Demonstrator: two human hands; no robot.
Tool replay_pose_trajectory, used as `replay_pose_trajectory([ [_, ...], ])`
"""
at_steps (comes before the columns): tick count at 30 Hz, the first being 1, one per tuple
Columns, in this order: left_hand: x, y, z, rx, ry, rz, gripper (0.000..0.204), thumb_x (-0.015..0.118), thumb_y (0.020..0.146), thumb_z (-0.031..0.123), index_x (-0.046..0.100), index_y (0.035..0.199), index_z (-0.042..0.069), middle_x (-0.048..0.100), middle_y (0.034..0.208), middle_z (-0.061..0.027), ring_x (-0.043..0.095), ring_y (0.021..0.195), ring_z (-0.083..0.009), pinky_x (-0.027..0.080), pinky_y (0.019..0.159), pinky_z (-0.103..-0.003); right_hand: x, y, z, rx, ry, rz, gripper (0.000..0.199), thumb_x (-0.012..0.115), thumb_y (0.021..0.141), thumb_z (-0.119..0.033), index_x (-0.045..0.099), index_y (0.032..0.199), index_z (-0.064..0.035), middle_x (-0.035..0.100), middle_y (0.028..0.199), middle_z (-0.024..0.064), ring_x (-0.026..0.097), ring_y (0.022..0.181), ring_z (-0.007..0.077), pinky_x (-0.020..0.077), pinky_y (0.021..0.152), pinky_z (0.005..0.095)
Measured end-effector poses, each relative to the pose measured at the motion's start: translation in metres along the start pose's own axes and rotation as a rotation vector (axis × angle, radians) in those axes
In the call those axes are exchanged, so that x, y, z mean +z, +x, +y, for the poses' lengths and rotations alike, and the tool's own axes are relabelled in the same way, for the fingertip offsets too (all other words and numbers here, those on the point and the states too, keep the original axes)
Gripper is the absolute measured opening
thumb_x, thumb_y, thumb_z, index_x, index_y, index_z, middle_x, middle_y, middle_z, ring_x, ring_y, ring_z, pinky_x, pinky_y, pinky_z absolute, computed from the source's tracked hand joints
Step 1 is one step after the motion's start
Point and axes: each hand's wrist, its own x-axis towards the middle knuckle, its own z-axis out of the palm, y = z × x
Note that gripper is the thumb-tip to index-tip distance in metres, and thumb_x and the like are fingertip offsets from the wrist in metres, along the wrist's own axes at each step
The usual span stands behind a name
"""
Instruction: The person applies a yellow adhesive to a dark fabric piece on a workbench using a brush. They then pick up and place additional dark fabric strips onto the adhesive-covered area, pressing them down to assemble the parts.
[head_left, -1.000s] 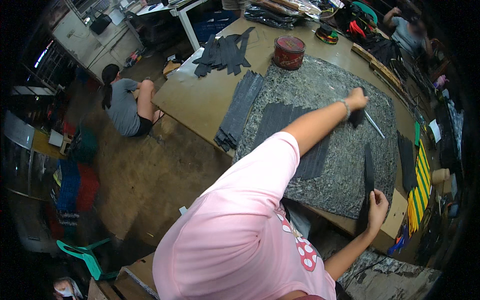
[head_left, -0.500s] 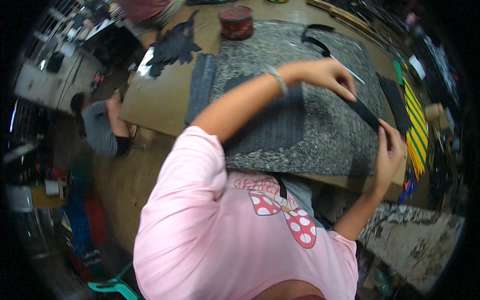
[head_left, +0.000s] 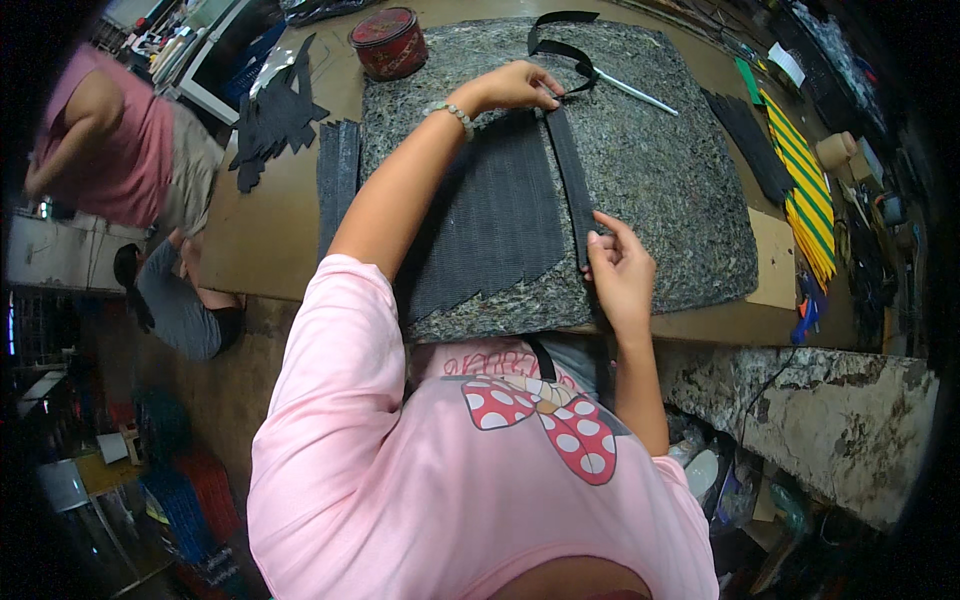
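Observation:
A narrow black strip (head_left: 572,165) lies along the right edge of a dark ribbed sheet (head_left: 490,215), over a speckled grey felt-like pad (head_left: 680,210). My left hand (head_left: 515,86), closed, pinches the strip's far end. At the near end my right hand (head_left: 620,268) grips the same strip between thumb and fingers. Just beyond my left hand, a looped black band (head_left: 578,50) curls on the pad. Beside that band rests a slim silvery pen-like stick (head_left: 640,93).
A red round tin (head_left: 388,45) stands at the pad's far left corner. Dark strips (head_left: 338,185) and ragged black pieces (head_left: 275,115) lie to the left. At right are black strips (head_left: 750,145) and yellow-green striped material (head_left: 808,190). Two people (head_left: 120,140) are at far left.
Both hands have brought the strip leftward, from over the pad's right side to the ribbed sheet's edge. The view has shifted, and a standing person in pink now shows at far left.

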Motion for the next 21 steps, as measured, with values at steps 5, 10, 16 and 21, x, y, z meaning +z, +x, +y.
replay_pose_trajectory([
  [5, 0.000, -0.001, -0.012, 0.027, 0.075, 0.120, 0.031, 0.078, 0.075, 0.014, 0.068, 0.103, 0.003, 0.069, 0.083, -0.0039, 0.064, 0.078, -0.0101, 0.051, 0.071, -0.025, 0.008, 0.007, -0.001, -0.071, -0.183, 0.005, 0.027, 0.065, 0.086, -0.011, 0.064, 0.110, 0.0013, 0.061, 0.062, 0.0061, 0.056, 0.054, 0.0101, 0.0458, 0.055, 0.0269],
  [10, 0.003, -0.008, -0.017, 0.080, 0.083, 0.237, 0.031, 0.080, 0.073, 0.015, 0.069, 0.100, 0.005, 0.069, 0.079, -0.0045, 0.065, 0.072, -0.0105, 0.051, 0.067, -0.026, 0.008, 0.007, 0.000, -0.113, -0.245, 0.021, 0.027, 0.066, 0.085, -0.013, 0.065, 0.107, 0.0018, 0.059, 0.061, 0.0070, 0.054, 0.052, 0.0111, 0.0439, 0.053, 0.0284],
  [16, 0.012, -0.016, -0.016, 0.074, 0.107, 0.288, 0.033, 0.079, 0.075, 0.012, 0.067, 0.105, 0.004, 0.070, 0.080, -0.0060, 0.066, 0.076, -0.0113, 0.052, 0.071, -0.026, 0.008, 0.011, 0.005, -0.071, -0.198, 0.010, 0.026, 0.067, 0.084, -0.013, 0.066, 0.105, 0.0017, 0.056, 0.057, 0.0059, 0.051, 0.051, 0.0098, 0.0419, 0.051, 0.0280],
  [21, 0.014, -0.021, -0.012, 0.063, 0.069, 0.284, 0.033, 0.078, 0.075, 0.011, 0.066, 0.105, 0.003, 0.070, 0.081, -0.0070, 0.067, 0.076, -0.0124, 0.052, 0.072, -0.027, 0.008, 0.010, 0.006, -0.092, -0.212, -0.002, 0.026, 0.067, 0.084, -0.014, 0.066, 0.105, 0.0017, 0.055, 0.057, 0.0058, 0.049, 0.050, 0.0101, 0.0416, 0.051, 0.0290],
])
